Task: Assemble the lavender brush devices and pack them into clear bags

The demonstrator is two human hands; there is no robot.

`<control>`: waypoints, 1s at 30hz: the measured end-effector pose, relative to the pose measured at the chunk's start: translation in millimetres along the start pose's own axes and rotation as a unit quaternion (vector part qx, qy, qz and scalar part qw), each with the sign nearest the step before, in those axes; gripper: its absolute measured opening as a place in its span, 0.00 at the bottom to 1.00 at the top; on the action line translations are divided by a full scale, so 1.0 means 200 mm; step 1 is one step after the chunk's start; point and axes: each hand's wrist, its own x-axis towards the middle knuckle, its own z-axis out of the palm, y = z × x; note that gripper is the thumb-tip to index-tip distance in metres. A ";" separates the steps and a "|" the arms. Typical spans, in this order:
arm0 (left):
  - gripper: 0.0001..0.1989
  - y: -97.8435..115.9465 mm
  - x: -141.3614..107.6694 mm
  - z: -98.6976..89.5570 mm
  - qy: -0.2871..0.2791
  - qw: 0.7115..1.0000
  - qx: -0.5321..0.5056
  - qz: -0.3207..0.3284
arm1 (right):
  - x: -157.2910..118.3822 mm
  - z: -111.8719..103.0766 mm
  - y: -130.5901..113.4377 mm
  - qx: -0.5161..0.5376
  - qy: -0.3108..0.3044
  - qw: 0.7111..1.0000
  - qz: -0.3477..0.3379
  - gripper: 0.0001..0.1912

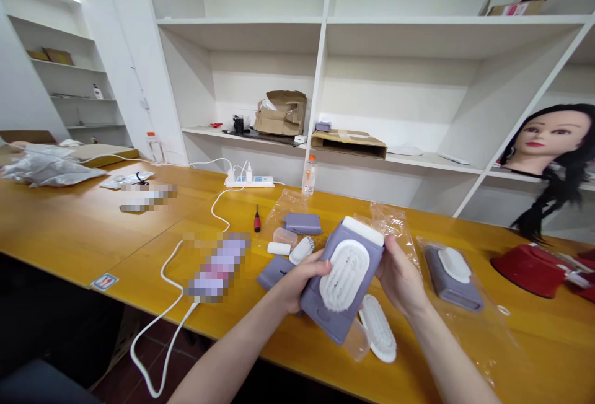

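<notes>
Head view: lavender brush case (323,311) between left hand (302,280), right hand (400,277).

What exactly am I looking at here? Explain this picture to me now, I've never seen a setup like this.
There is no machine here. This one picture comes from a camera worn on a person's head, looking forward and down, so the two bare arms are that person's own. The left hand and right hand together hold a lilac plastic case with a white bristle brush set in its face. On the yellow wooden table lie a loose white brush, a red-handled screwdriver, a power strip and a similar lilac-and-white item in a clear plastic bag. Behind the table stand white shelves, with a mannequin head on the right.
</notes>
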 end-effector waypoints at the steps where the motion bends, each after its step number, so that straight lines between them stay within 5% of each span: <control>1: 0.27 0.00 0.02 0.00 -0.002 1.000 -0.007 -0.002 | 0.01 0.00 0.01 0.003 0.007 1.000 0.003 0.29; 17: 0.22 -0.05 0.06 -0.06 0.004 0.998 -0.052 -0.025 | 0.03 -0.01 0.05 0.081 0.001 0.996 0.047 0.25; 30: 0.24 -0.08 0.08 -0.08 -0.051 0.997 -0.054 -0.009 | 0.02 -0.02 0.05 0.081 -0.003 0.996 0.043 0.26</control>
